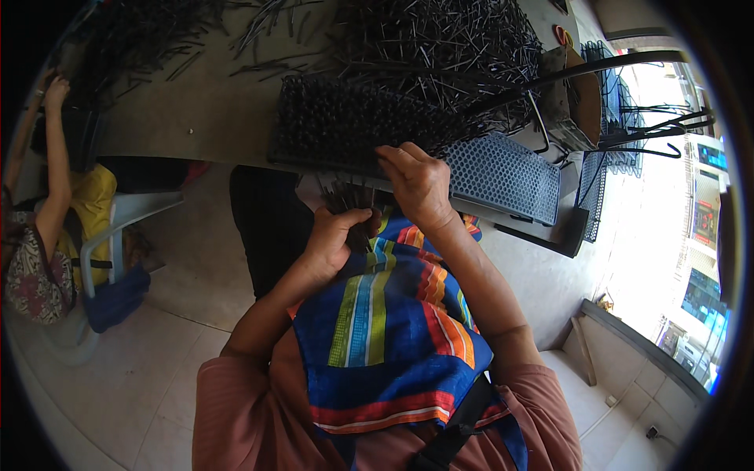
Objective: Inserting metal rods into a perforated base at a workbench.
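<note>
We have a bundle of thin black rods (349, 200) clenched in our left hand (334, 239), fingers curled tight around it just above our lap. Our right hand (420, 184) sits just ahead, at the near edge of the perforated tray (503, 177); its fingers are bent down over the edge, and we cannot tell whether they pinch a rod or just press on the tray.

Beyond the right fingers the tray's left part bristles with rods already standing in its holes (353, 118), while the part to the right of them shows bare holes. Further out on the bench (204, 110) lies a big loose heap of rods (440, 39).

The risks as we judge them: the tray overhangs the bench edge towards us, so a hard downward press could tip it and shed the standing rods. The bundle fans out at the top, so a slack grip could spill rods onto our striped apron (385, 314) or the floor. Reaching across the planted rods could knock them askew.
</note>
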Demonstrator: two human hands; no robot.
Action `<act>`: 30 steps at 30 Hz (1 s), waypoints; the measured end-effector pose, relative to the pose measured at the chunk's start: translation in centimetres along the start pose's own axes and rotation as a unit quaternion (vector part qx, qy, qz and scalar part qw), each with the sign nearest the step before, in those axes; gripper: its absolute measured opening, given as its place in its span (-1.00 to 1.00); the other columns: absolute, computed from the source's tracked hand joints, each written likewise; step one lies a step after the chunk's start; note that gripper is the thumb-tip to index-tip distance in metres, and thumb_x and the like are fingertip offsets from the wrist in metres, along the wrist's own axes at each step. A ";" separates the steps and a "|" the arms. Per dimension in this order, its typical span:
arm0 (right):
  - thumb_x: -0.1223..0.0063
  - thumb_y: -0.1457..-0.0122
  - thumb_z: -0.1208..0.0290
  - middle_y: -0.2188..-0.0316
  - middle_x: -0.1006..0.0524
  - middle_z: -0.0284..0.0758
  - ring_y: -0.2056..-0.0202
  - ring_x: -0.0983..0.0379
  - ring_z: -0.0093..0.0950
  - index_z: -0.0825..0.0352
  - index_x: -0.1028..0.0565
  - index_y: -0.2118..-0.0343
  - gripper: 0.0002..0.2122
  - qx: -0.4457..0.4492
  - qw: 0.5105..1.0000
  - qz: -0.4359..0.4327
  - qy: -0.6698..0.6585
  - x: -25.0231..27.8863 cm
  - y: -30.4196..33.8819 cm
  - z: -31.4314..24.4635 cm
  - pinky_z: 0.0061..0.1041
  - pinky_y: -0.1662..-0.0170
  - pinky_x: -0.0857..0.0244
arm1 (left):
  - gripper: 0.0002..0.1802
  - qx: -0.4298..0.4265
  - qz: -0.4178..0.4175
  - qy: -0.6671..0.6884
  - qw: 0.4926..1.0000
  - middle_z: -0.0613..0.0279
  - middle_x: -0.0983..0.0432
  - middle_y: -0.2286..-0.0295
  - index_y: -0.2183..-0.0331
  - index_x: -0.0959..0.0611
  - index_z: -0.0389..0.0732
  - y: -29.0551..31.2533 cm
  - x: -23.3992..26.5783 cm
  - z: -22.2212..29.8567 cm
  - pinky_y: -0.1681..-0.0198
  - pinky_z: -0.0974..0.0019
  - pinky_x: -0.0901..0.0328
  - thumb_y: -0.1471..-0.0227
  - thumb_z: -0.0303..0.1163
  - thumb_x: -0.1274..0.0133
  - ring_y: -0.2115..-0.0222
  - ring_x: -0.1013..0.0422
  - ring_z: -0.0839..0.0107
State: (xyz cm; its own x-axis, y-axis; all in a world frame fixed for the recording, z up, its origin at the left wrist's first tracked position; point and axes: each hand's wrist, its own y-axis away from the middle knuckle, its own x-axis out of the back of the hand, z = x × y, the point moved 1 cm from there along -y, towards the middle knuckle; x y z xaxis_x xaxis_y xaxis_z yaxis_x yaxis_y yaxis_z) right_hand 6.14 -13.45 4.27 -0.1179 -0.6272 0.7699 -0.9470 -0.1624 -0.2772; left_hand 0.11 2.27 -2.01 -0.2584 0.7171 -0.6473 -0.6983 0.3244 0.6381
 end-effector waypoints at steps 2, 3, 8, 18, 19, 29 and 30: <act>-0.16 -0.08 0.47 0.51 -0.52 -0.31 0.50 -0.52 -0.25 0.22 -0.60 0.23 -0.83 0.007 1.000 -0.017 0.018 -0.1 -0.4 -0.4 -0.34 0.48 -0.38 | -0.79 0.002 -0.001 0.002 1.000 0.00 -0.58 0.41 0.27 -0.57 -0.40 0.0 0.1 0.1 0.36 0.24 -0.47 0.04 -0.65 -0.11 0.44 -0.55 0.25; -0.13 -0.10 0.46 0.50 -0.53 -0.30 0.49 -0.53 -0.24 0.22 -0.59 0.19 -0.80 0.015 0.999 -0.033 0.035 -0.2 -0.5 -0.6 -0.34 0.48 -0.38 | -0.79 0.002 0.000 0.005 1.000 0.00 -0.58 0.41 0.27 -0.57 -0.41 0.0 0.1 0.1 0.35 0.23 -0.47 0.04 -0.65 -0.11 0.45 -0.55 0.25; -0.07 -0.12 0.48 0.51 -0.54 -0.30 0.49 -0.53 -0.22 0.20 -0.54 0.09 -0.73 0.000 0.996 -0.049 0.079 0.0 -0.3 -0.4 -0.32 0.48 -0.39 | -0.79 0.000 -0.011 0.009 1.000 0.00 -0.58 0.42 0.27 -0.58 -0.42 0.0 -0.4 0.1 0.35 0.23 -0.46 0.05 -0.64 -0.12 0.45 -0.54 0.25; -0.15 -0.06 0.53 0.52 -0.57 -0.27 0.58 -0.51 -0.32 0.31 -0.58 0.22 -0.81 -0.016 0.999 0.040 -0.001 1.0 1.7 -0.2 -0.38 0.54 -0.34 | -0.79 0.006 -0.015 -0.001 1.000 0.04 -0.58 0.40 0.27 -0.60 -0.39 0.8 -1.5 0.6 0.32 0.25 -0.47 0.05 -0.66 -0.11 0.43 -0.54 0.27; -0.15 -0.06 0.53 0.52 -0.57 -0.27 0.58 -0.51 -0.32 0.31 -0.58 0.22 -0.81 -0.018 0.999 0.041 0.000 0.7 2.5 0.2 -0.38 0.54 -0.34 | -0.79 0.007 -0.015 -0.002 1.000 0.04 -0.58 0.40 0.27 -0.60 -0.39 0.8 -1.6 0.5 0.32 0.25 -0.47 0.05 -0.66 -0.11 0.43 -0.54 0.27; -0.14 -0.07 0.65 0.61 -0.49 -0.48 0.64 -0.29 -0.79 0.37 -0.51 0.38 -0.92 -0.247 0.881 0.115 -0.386 1.3 2.5 0.8 -0.77 0.58 -0.12 | -0.76 -0.011 0.033 -0.059 0.998 0.05 -0.59 0.37 0.21 -0.59 -0.36 0.3 -1.1 -0.3 0.31 0.26 -0.46 0.01 -0.60 -0.11 0.39 -0.55 0.28; -0.14 -0.08 0.65 0.62 -0.48 -0.49 0.64 -0.28 -0.80 0.36 -0.50 0.37 -0.92 -0.194 0.916 0.159 -0.312 1.5 2.0 1.0 -0.77 0.58 -0.12 | -0.74 0.004 0.034 -0.069 0.997 0.05 -0.58 0.36 0.19 -0.56 -0.36 0.4 -1.0 -0.5 0.30 0.26 -0.46 0.00 -0.58 -0.10 0.38 -0.54 0.29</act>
State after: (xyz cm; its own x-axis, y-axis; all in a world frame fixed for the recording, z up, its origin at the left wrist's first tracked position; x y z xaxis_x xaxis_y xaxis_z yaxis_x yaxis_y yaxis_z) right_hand 4.35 -15.52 4.27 -0.3268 -0.9290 0.1737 -0.9437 0.3109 -0.1126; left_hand -0.19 1.41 -1.35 -0.2115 0.8151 -0.5393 -0.6773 0.2756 0.6822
